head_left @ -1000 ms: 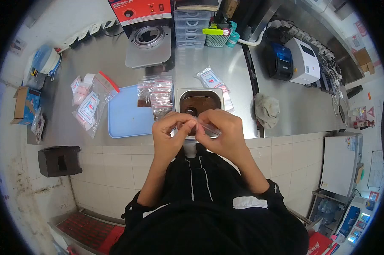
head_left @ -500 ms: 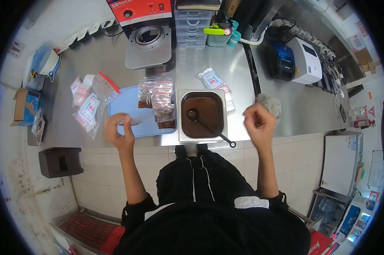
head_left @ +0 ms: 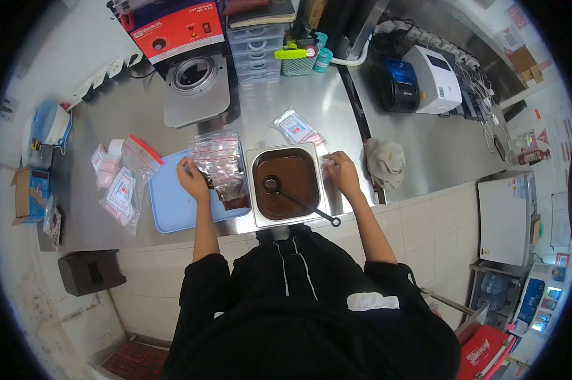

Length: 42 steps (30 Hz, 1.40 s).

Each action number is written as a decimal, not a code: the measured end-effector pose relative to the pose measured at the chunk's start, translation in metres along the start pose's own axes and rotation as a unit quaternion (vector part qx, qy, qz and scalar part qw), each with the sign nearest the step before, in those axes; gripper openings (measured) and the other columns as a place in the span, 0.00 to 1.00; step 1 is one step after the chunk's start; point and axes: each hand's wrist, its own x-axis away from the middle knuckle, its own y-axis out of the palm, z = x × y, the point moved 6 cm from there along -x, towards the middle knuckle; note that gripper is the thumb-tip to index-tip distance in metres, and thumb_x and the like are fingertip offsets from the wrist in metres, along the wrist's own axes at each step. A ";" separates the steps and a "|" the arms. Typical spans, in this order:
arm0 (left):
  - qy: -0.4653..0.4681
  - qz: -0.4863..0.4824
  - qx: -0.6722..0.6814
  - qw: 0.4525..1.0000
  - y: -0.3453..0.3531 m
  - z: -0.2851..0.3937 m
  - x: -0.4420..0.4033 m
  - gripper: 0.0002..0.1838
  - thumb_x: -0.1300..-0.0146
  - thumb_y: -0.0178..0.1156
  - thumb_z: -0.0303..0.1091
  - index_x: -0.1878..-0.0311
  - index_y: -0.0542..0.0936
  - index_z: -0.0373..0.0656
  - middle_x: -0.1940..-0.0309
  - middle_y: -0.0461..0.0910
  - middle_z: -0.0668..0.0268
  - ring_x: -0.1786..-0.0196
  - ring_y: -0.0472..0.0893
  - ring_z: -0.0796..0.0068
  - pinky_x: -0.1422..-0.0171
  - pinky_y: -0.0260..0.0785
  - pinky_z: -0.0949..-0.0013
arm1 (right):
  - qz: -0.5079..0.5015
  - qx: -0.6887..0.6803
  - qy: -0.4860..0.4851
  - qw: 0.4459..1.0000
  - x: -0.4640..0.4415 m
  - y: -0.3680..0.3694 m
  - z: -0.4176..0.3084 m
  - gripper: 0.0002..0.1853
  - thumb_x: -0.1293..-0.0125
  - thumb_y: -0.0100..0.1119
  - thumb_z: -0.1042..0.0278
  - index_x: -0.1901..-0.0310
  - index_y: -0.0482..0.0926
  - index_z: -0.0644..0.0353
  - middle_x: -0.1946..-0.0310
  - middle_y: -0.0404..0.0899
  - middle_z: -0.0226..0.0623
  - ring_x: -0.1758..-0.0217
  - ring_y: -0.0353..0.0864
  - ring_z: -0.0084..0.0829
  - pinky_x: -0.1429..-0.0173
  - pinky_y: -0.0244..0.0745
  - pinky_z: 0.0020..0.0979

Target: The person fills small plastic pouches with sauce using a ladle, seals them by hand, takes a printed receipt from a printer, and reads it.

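My left hand (head_left: 194, 180) is over the blue tray (head_left: 165, 212), its fingers closed at the edge of a zip-lock bag of brown sauce (head_left: 205, 172). Other filled zip-lock bags (head_left: 232, 190) overlap beside it on the tray. To the right of the tray, a steel pan (head_left: 254, 218) holds dark brown sauce, with a black ladle (head_left: 305, 206) resting in it, its handle over the near rim. My right hand (head_left: 341, 172) is just right of the pan, fingers pinched on a clear empty zip-lock bag (head_left: 327, 163). More flat printed bags (head_left: 295, 126) lie behind the pan.
On the left are a pack of printed bags (head_left: 120, 193) and a cardboard box (head_left: 31, 196). Behind stand a red cup sealer (head_left: 178, 38) and clear drawers (head_left: 255, 60). A crumpled cloth (head_left: 385, 163) and a white printer (head_left: 434, 79) are at right.
My left hand has moved onto the filled bags on the tray. My right hand has come inward to the flat bags beside the pan. The whole view has shifted and turned slightly.
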 end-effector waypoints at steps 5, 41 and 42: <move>-0.104 -0.050 -0.032 0.993 0.008 0.000 0.002 0.11 0.37 0.54 0.33 0.56 0.73 0.35 0.59 0.77 0.55 0.54 0.75 0.57 0.47 0.65 0.65 | -0.014 0.071 -0.032 0.997 -0.002 0.011 -0.004 0.09 0.51 0.65 0.67 0.66 0.82 0.53 0.65 0.77 0.33 0.58 0.75 0.38 0.55 0.72 0.35; 0.063 -0.139 0.019 0.988 -0.075 0.284 0.055 0.11 0.45 0.65 0.31 0.63 0.76 0.36 0.73 0.79 0.63 0.69 0.77 0.79 0.61 0.68 0.77 | -0.097 -0.273 0.045 0.956 0.045 -0.060 -0.199 0.04 0.45 0.65 0.76 0.70 0.81 0.67 0.76 0.80 0.32 0.74 0.75 0.16 0.70 0.67 0.18; -0.046 -0.280 0.078 0.956 -0.065 0.277 0.063 0.11 0.45 0.65 0.32 0.63 0.77 0.36 0.74 0.79 0.64 0.70 0.78 0.80 0.64 0.68 0.77 | -0.098 -0.272 0.047 0.956 0.046 -0.058 -0.198 0.04 0.45 0.65 0.76 0.70 0.81 0.67 0.76 0.80 0.32 0.74 0.75 0.16 0.70 0.67 0.18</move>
